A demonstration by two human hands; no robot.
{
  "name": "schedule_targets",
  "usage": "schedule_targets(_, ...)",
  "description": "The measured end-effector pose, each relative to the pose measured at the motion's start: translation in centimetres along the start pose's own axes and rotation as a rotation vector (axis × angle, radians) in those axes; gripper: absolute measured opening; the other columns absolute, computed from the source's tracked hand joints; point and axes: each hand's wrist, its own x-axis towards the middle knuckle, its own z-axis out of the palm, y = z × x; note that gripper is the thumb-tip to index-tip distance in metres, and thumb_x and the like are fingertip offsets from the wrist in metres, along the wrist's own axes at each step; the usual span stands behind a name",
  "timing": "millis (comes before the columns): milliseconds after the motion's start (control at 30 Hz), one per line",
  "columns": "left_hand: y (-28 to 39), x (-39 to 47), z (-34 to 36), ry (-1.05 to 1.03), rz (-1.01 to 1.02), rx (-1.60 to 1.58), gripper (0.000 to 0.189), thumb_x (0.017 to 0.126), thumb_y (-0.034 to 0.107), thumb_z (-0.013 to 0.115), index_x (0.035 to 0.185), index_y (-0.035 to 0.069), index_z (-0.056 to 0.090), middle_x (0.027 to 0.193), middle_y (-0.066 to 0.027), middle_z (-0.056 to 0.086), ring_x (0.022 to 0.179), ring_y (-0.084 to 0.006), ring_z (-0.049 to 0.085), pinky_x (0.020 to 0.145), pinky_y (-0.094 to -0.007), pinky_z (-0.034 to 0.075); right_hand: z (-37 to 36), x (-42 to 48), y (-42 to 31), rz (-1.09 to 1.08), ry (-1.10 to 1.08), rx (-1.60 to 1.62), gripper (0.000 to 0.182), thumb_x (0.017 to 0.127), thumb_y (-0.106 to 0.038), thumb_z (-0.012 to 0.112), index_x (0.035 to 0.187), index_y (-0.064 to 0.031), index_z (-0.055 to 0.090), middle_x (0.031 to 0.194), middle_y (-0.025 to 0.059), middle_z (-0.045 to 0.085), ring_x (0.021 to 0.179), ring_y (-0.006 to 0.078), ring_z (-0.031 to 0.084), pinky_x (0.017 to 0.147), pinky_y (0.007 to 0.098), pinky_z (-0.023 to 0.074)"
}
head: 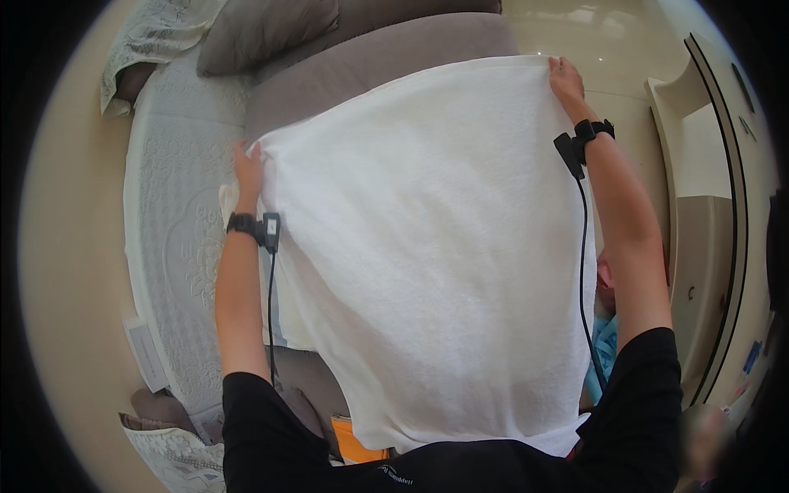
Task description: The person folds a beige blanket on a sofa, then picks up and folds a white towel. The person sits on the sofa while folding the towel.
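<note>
A large white towel (425, 246) is stretched out between my two hands, its near end hanging against my body. At the towel's far left corner, my left hand (249, 169) grips the cloth. My right hand (566, 80) pinches the far right corner, farther from me than the left one. Each wrist wears a black strap with a small device and a cable. The spread towel hides most of what lies beneath it; part of a cream and grey-blue cloth (290, 308) shows past its left edge.
A grey-brown sofa seat (370, 68) with a cushion (265, 31) lies beyond the towel. Quilted pale fabric (172, 185) covers the left side. A cabinet (703, 246) stands at right. An orange item (357, 440) is near my body, a blue plastic item (604, 345) by my right arm.
</note>
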Motion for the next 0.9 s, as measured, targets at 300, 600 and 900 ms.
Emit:
schedule_targets(300,5.8,-18.8,-9.5,-0.253,-0.295,-0.276,0.058,0.088,0.018,0.059,0.134,-0.002,0.031,0.13,-0.0183,0.043,0.119,-0.0272,0.044,0.099,-0.037,0.036,-10.0,-11.1,6.8,-0.016,-0.633,0.118,0.047,0.091,-0.042,0.051,0.122,-0.0074,0.048,0.099,0.0071,0.059,0.088,0.0162,0.054,0.074,0.0301,0.0435)
schedule_targets(600,14.3,-49.5,-21.2,-0.462,-1.222,-0.763,0.042,0.083,0.015,0.067,0.118,0.003,0.046,0.111,-0.0091,0.054,0.095,-0.015,0.053,0.079,-0.027,0.046,-29.4,-41.9,11.0,0.605,-0.909,0.503,0.045,0.087,-0.035,0.059,0.121,-0.0066,0.049,0.105,0.0027,0.058,0.096,0.0109,0.053,0.083,0.0263,0.0413)
schedule_targets(900,13.9,-58.6,-23.9,-0.611,-1.083,-0.349,0.028,0.081,0.018,0.07,0.099,0.001,0.055,0.091,-0.0047,0.059,0.083,-0.0118,0.055,0.076,-0.0246,0.044,-31.2,-53.2,12.2,0.802,-0.744,0.841,0.054,0.078,-0.023,0.07,0.122,0.0014,0.051,0.115,0.0064,0.059,0.1,0.0124,0.055,0.091,0.0272,0.0409)
